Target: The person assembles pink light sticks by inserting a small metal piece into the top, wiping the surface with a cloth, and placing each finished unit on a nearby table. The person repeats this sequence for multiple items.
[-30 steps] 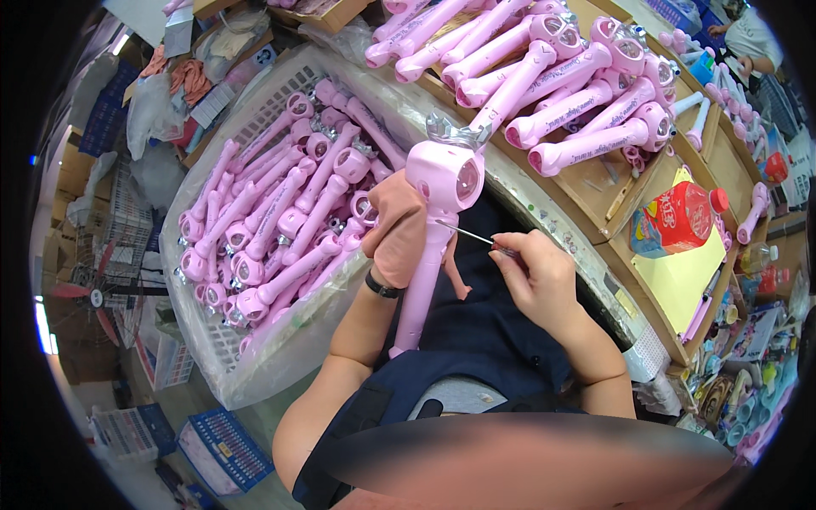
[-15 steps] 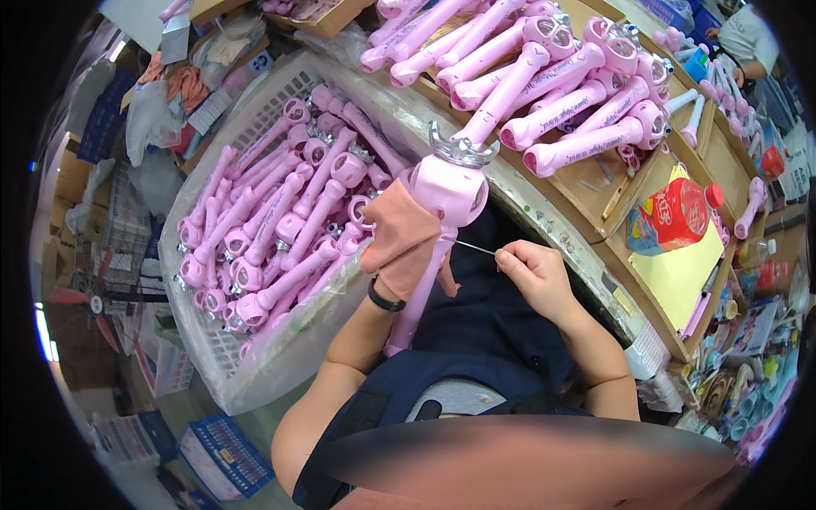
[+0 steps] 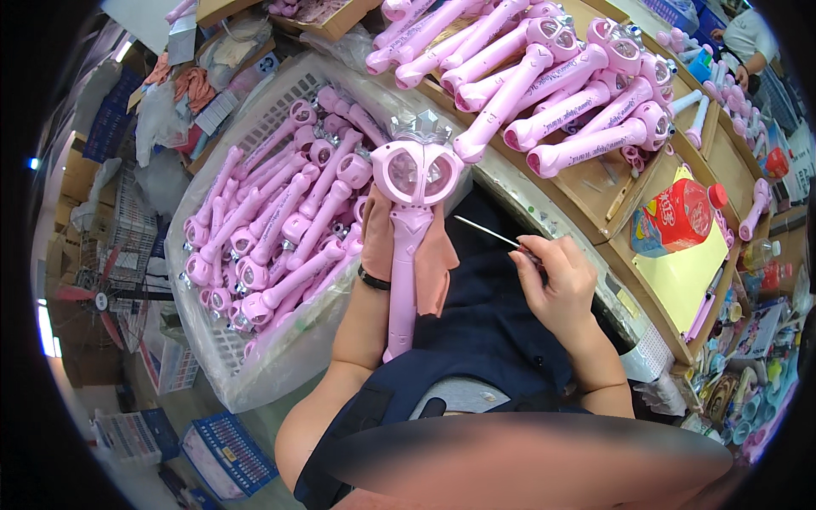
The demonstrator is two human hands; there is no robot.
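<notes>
My left hand [image 3: 377,253] is closed around a pink toy wand [image 3: 403,285], with a salmon-coloured cloth [image 3: 437,265] between palm and wand. The wand stands nearly upright before me, its heart-shaped clear window and silver crown at the top and its handle end near my apron. Cloth hides most of the left fingers. To the right, my right hand [image 3: 557,276] grips a slim pointed metal tool [image 3: 486,229], with the grip end inside the fingers. Its tip points left toward the wand and is apart from it. Whether it is an awl or a narrow blade, I cannot tell.
A plastic-lined white basket [image 3: 223,361] full of similar wands stands at the left. More wands [image 3: 586,115] are heaped on the workbench [image 3: 633,285] at the far right, near a red drink bottle [image 3: 676,217] and yellow paper [image 3: 680,285]. A fan [image 3: 102,302] is at far left.
The wand has turned in my left hand, so its window now faces up toward me. The metal tool has drawn away from the wand, rightward, with my right hand.
</notes>
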